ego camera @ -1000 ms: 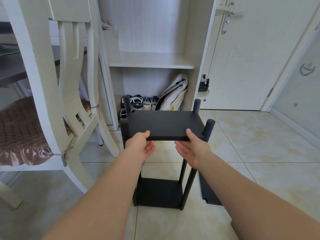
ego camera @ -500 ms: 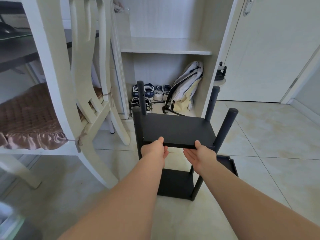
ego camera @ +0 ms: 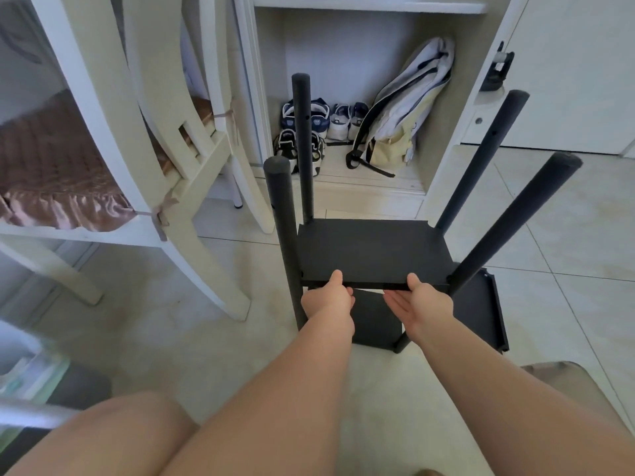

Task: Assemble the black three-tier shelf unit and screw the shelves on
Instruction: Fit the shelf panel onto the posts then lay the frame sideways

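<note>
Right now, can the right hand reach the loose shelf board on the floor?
Probably yes: the right hand is close to the loose shelf board; only the near right post stands between them.

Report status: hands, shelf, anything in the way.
Left hand grips front edge of middle shelf; right hand thumb on top, straight fingers beneath. Shelf between four posts. Loose panel on floor, right; nothing blocking.
</note>
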`<state>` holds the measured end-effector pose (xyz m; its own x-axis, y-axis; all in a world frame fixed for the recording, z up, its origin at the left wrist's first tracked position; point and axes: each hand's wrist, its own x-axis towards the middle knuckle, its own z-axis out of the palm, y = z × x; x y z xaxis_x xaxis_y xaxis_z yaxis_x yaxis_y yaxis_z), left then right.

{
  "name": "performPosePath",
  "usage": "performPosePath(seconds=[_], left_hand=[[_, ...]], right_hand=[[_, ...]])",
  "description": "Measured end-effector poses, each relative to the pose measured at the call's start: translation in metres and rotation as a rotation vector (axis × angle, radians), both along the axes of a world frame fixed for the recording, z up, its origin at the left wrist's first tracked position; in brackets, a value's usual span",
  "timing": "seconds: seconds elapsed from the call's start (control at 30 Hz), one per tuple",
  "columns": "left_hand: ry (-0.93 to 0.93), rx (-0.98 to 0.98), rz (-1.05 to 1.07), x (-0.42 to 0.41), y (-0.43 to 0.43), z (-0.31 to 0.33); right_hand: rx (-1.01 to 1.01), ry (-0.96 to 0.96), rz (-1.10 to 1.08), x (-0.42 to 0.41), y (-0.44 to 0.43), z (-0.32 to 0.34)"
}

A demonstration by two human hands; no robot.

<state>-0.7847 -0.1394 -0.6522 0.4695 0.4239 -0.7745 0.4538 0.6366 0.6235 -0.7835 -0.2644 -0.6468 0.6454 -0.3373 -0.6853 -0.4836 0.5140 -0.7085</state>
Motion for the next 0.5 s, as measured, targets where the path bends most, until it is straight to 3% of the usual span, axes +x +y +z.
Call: performPosePath(seconds=[0.3,0.4,0.47,0.5], left_hand=[[0.056,-0.003,-0.074,-0.006,0.002,-0.01],[0.205,0.299,-0.112,-0.013,0.02,-0.022],[0.13,0.565,-0.229,-0.012,0.041,-0.029],[0.026,0.601,-0.295,-0.008,0.05,-0.03]], right_hand=[[0.012,0.002,0.026,0.001,-0.004,-0.006],[0.024,-0.001,0.028,0.001,-0.006,-0.006],[0.028,-0.005,0.033,0.002,-0.007,-0.006],[0.027,-0.005,0.034,0.002,-0.008,-0.006]])
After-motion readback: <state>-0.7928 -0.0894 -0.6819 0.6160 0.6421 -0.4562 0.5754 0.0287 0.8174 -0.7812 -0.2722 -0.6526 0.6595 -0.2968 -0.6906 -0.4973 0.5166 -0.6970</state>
